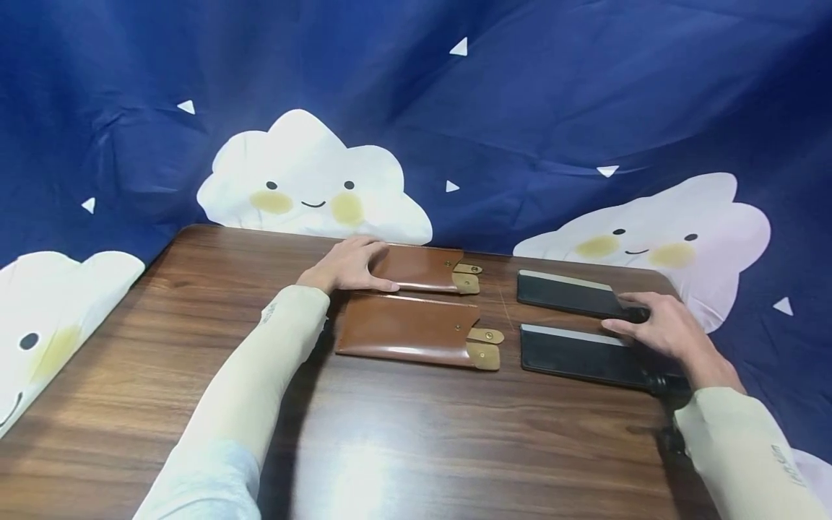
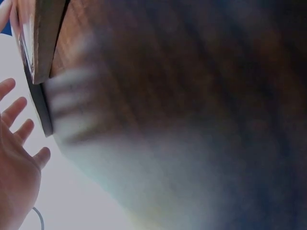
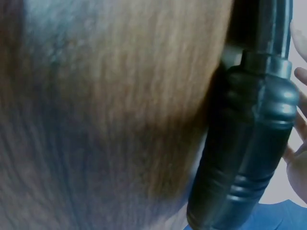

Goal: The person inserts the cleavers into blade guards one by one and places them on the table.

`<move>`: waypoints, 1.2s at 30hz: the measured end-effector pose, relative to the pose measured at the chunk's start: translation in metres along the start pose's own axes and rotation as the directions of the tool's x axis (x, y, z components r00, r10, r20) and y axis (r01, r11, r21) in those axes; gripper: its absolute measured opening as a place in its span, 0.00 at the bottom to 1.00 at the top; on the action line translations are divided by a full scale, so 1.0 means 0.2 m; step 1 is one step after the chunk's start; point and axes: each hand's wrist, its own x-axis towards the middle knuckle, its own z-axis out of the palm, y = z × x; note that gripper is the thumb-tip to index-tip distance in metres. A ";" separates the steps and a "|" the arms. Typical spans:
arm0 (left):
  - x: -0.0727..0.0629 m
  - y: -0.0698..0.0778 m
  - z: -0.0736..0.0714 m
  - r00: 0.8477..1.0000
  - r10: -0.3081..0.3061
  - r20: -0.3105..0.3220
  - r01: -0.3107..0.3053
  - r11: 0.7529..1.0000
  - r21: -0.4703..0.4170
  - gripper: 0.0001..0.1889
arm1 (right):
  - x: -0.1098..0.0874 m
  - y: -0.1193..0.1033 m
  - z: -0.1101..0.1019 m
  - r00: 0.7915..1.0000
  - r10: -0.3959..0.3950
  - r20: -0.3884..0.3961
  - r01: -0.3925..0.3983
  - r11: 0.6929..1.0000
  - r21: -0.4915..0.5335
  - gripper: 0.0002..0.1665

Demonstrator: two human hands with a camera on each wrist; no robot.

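Note:
Two brown leather sheaths with tan snap straps lie side by side on the table. My left hand (image 1: 351, 264) is at the left end of the far sheath (image 1: 422, 269), thumb stretched along its near edge. The near sheath (image 1: 406, 328) lies just below that hand. In the left wrist view the fingers (image 2: 24, 132) look spread. To the right lie two black cleavers with silver edges. Over the handle of the far cleaver (image 1: 562, 292) is my right hand (image 1: 669, 328), fingers extended. The near cleaver (image 1: 578, 354) has a ridged black handle (image 3: 244, 143), apart from the fingers.
The brown wooden table (image 1: 422, 433) ends at a rounded far edge. Behind it hangs a blue curtain (image 1: 552, 94) with white clouds and small triangles. A narrow strip of tabletop separates the sheaths from the cleavers.

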 end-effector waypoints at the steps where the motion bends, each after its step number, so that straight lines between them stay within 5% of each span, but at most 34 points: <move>1: 0.01 0.00 0.00 1.000 0.002 -0.002 -0.002 1.000 0.001 0.52 | 0.00 0.01 0.00 1.000 0.001 -0.003 -0.002 1.000 -0.005 0.51; 18: 0.06 0.00 0.00 0.996 -0.013 0.089 0.012 1.000 0.003 0.56 | 0.00 0.12 0.01 1.000 0.004 -0.006 -0.004 1.000 -0.010 0.30; 36: 0.07 -0.01 0.01 0.996 0.033 0.087 -0.030 0.999 -0.035 0.57 | -0.02 0.12 0.00 0.997 0.071 0.033 -0.073 0.995 0.071 0.31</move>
